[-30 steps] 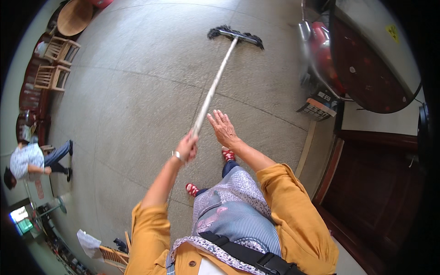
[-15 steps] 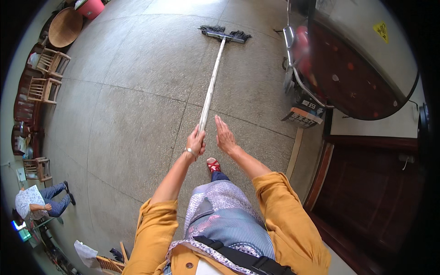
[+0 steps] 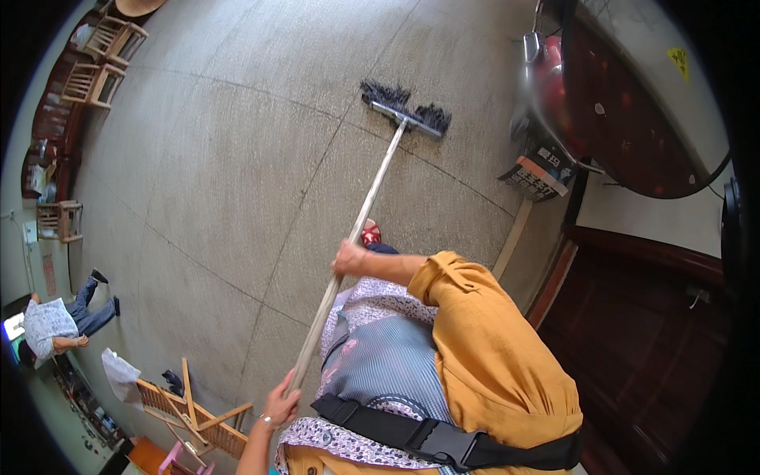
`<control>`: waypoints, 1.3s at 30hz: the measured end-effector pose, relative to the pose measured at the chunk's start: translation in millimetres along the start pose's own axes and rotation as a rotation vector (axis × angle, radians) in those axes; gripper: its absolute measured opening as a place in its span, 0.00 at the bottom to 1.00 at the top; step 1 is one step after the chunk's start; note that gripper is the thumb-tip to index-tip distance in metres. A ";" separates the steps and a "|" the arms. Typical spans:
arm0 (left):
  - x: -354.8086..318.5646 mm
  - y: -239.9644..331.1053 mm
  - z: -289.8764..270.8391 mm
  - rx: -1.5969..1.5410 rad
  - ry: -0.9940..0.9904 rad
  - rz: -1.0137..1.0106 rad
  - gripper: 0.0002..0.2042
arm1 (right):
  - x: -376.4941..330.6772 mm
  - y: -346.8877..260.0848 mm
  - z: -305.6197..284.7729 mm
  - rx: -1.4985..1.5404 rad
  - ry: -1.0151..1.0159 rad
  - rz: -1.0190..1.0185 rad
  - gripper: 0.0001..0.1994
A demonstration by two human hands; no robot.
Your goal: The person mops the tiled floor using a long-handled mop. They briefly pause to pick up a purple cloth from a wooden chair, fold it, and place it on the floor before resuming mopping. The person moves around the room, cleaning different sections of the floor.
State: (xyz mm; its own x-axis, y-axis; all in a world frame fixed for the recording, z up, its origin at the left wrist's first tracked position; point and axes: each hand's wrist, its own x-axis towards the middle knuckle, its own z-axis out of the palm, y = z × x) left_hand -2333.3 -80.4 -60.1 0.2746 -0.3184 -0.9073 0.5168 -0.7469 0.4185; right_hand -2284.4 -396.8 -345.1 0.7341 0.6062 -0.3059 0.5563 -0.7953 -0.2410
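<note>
I hold a long push broom [image 3: 370,198] with a pale wooden handle and a dark bristle head [image 3: 405,109] resting on the grey concrete floor ahead. My right hand [image 3: 348,257] grips the handle partway down, in front of my body. Near the handle's upper end my left hand [image 3: 281,408] is closed around it, low beside my hip. A red shoe [image 3: 370,234] shows just past my right hand. I wear a mustard top and a patterned apron.
A red vehicle [image 3: 554,95] and a small crate [image 3: 537,177] stand at the right, beside a dark wooden door [image 3: 633,317]. Wooden chairs [image 3: 99,55] line the far left. A seated person [image 3: 59,321] is at the left edge. A wooden folding frame [image 3: 190,408] lies nearby.
The broom has been drawn back toward me. My left hand slid down to the handle's end by my hip, and my right hand closed on the handle where it was open before.
</note>
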 end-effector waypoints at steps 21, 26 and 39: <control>-46.9 -165.4 69.1 -0.088 0.125 0.104 0.24 | -118.2 -130.1 51.3 0.160 -0.052 -0.111 0.05; 66.0 11.4 150.3 -0.119 0.129 0.034 0.22 | -187.2 50.7 70.5 -0.216 -0.007 0.175 0.06; 315.1 332.2 329.1 -0.270 -0.198 0.142 0.27 | -318.5 331.8 10.9 -0.051 0.073 1.031 0.14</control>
State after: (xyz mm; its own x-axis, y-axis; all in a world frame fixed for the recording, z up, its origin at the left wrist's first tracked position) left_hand -2342.0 -620.9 -220.3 0.2103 -0.5350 -0.8182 0.6878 -0.5139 0.5128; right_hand -2337.9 -853.7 -337.8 0.8840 -0.3706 -0.2851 -0.3420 -0.9283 0.1462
